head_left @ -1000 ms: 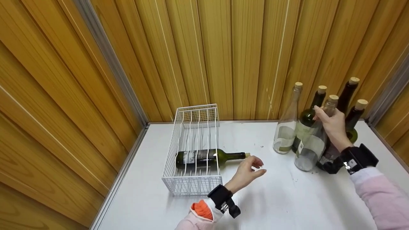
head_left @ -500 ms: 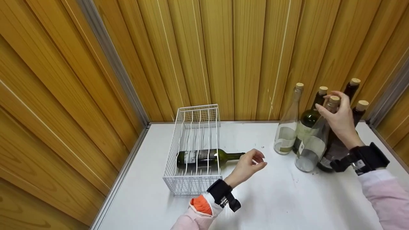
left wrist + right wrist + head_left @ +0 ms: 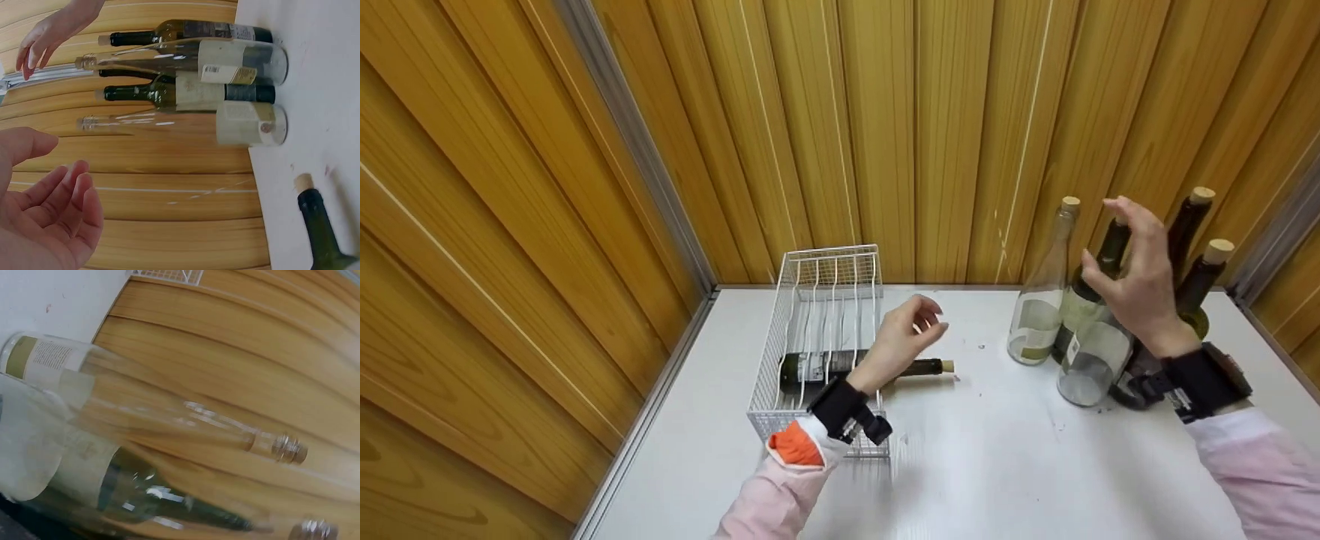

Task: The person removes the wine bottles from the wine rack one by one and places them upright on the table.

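Observation:
My left hand [image 3: 896, 341] hovers over the right side of the white wire rack [image 3: 819, 424], fingers loosely bent around nothing. Beneath it a green wine bottle [image 3: 810, 369] lies across the rack, its corked neck sticking out to the right; the hand hides part of it. On the right, my right hand [image 3: 1140, 281] is raised in front of the standing bottles, thumb and fingers spread apart with a gap between them. It covers the neck of the front clear bottle [image 3: 1086, 367]. Close beside stand another clear bottle [image 3: 1035, 322] and a green bottle with a pale label [image 3: 1076, 307].
Two dark corked bottles [image 3: 1200, 281] stand behind the right hand. A wood-patterned wall [image 3: 945, 135] rises at the back edge of the white table [image 3: 975, 465], with more panelling [image 3: 510, 225] on the left.
My right hand has come off the neck of the front clear bottle and risen, fingers spreading. My left hand has moved left and back, away from the lying bottle's cork.

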Demonstrator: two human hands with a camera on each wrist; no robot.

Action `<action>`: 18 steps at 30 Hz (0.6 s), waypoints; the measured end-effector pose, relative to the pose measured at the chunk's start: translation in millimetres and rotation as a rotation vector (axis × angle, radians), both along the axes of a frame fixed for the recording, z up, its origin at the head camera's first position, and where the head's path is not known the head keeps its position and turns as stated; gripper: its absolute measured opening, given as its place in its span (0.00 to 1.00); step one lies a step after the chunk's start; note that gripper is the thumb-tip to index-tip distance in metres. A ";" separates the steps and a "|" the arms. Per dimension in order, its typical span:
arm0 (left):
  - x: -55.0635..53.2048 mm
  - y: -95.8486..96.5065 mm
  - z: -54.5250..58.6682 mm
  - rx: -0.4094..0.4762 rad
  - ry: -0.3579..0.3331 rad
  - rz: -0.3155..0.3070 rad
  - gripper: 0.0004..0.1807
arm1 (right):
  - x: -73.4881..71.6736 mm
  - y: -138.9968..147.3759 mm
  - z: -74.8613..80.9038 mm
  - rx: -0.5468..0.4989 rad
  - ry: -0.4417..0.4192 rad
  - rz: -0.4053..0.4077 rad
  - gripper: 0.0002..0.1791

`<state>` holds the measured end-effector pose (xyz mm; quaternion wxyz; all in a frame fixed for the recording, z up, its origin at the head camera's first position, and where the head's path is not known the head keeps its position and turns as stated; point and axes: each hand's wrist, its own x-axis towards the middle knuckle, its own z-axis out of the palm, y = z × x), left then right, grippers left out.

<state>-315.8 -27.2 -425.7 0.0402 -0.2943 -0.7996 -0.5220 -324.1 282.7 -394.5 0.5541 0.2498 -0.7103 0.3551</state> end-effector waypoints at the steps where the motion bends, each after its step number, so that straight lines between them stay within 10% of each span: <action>1: -3.0 -4.2 4.6 -0.001 0.014 0.015 0.09 | -1.5 -4.0 -2.2 0.051 0.015 0.020 0.33; 9: -22.2 -41.1 23.1 -0.081 0.008 0.172 0.09 | -15.4 -34.0 -31.3 0.477 0.056 0.129 0.29; 18: -45.5 -92.7 29.7 -0.393 -0.009 0.324 0.10 | -18.8 -57.8 -71.4 0.667 0.006 0.109 0.35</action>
